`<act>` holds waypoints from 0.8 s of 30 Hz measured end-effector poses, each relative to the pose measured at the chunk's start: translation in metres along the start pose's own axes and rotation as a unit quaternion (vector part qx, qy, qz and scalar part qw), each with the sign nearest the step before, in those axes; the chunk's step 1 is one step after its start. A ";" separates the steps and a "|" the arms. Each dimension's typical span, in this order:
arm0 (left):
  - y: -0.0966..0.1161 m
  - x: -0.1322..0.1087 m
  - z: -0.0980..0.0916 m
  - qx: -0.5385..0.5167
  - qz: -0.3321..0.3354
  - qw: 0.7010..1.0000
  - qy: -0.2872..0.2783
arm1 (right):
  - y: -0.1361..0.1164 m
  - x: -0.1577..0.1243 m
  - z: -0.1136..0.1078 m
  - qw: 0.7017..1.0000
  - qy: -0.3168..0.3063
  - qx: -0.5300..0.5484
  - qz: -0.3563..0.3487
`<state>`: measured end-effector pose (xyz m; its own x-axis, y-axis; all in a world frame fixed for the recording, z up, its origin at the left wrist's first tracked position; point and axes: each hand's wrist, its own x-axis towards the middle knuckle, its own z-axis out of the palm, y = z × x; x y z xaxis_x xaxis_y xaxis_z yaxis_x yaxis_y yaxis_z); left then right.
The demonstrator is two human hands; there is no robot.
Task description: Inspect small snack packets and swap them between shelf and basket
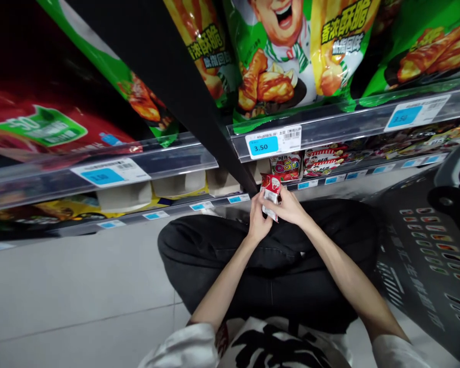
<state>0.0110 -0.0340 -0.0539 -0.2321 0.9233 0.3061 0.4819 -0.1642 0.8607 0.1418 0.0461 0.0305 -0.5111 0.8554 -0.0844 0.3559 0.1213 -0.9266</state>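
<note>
A small red and white snack packet [271, 192] is held between my two hands, in front of the lowest shelf and above my lap. My left hand [257, 221] grips its left side and lower part. From the right, my right hand [290, 205] pinches it, with the thumb lying across its front. Just beyond the packet on the bottom shelf are a red QQ candy bag [286, 166] and several red and white packets [322, 159]. What the packet holds cannot be made out.
Large green chip bags [270, 56] fill the shelf above, behind a clear price rail [337, 113]. A dark upright post [199, 97] slants down towards my hands. At the right stands a grey shopping basket [410, 271]. Opened cardboard boxes [124, 198] line the lower left shelf.
</note>
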 end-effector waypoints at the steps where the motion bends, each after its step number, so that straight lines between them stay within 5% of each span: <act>1: 0.000 0.000 -0.001 -0.021 -0.007 1.000 -0.011 | 0.001 0.001 -0.002 0.998 -0.025 0.050 0.003; 5: 0.002 -0.002 -0.002 -0.153 -0.103 0.981 -0.053 | 0.006 0.005 -0.006 0.965 -0.052 0.244 0.085; 9: 0.001 -0.010 -0.004 -0.217 -0.180 0.956 -0.081 | 0.005 0.006 -0.004 0.947 -0.013 0.295 0.129; 14: 0.000 -0.009 -0.004 -0.221 -0.203 0.950 -0.082 | 0.008 0.002 0.003 0.957 -0.074 0.271 0.078; 24: -0.010 0.001 0.007 -0.242 -0.170 0.954 -0.040 | 0.014 -0.005 0.030 0.988 0.043 0.126 0.081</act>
<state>0.0118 -0.0293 -0.0649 -0.2308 0.9722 -0.0404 -0.0617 0.0268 0.9977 0.1257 0.0286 0.0069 -0.3904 0.8945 -0.2178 0.2162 -0.1409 -0.9661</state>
